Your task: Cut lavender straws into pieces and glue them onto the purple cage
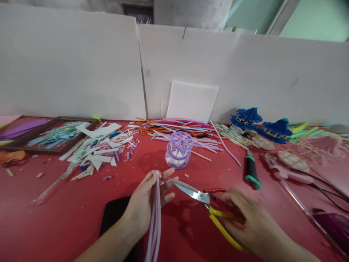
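Observation:
My left hand [144, 200] pinches a bundle of pale purple pipe cleaners [155, 225] near their upper ends, and the long strands hang down toward me. In my right hand [245, 214] is a pair of scissors [201, 196] with yellow and red handles. Their blades point left, with the tip close to the fingers of my left hand; the blades look closed or nearly so. Just beyond my hands a small round purple structure [180, 151], wrapped in pipe cleaner with white uprights, stands on the red table [81, 225].
Loose pipe cleaners [185, 125] lie behind the structure. White scraps [100, 153] and a frame [58, 149] are left; a black flat object [113, 214] lies under my left arm. A utility knife [252, 169], pink glue gun [289, 174] and blue-roofed models [248, 118] are right.

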The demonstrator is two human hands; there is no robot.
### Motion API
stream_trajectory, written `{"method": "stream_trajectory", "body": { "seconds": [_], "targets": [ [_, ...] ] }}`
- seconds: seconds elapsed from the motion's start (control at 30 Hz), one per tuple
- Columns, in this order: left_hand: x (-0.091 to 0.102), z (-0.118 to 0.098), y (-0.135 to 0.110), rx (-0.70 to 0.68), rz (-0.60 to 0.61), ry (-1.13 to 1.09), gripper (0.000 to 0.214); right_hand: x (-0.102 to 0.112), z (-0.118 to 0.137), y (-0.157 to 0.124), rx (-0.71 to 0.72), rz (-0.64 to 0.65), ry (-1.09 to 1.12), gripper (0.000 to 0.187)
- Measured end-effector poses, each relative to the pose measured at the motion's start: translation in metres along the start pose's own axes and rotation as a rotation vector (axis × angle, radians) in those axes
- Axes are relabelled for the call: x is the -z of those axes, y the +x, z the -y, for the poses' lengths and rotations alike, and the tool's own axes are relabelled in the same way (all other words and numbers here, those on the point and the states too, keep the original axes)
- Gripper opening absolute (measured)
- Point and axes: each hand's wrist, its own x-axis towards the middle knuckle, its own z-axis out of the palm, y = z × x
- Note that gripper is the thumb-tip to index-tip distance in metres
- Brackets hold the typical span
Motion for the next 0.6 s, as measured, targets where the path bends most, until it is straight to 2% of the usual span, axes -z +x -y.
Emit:
{"method": "stream_trajectory", "body": {
  "seconds": [0.17,0.33,0.6],
  "targets": [
    [-0.001,0.001,0.003,-0.006,-0.074,-0.111,0.015,0.002,-0.004,-0.002,0.019,-0.024,-0.044,0.012],
    [-0.005,0.002,0.005,0.048,-0.114,-0.187,0.019,0.003,-0.005,-0.002,0.059,-0.041,-0.092,0.017],
    [-0.006,0.001,0.006,0.038,-0.188,-0.255,0.020,0.004,-0.011,-0.007,0.100,-0.136,-0.127,0.021]
  ]
}}
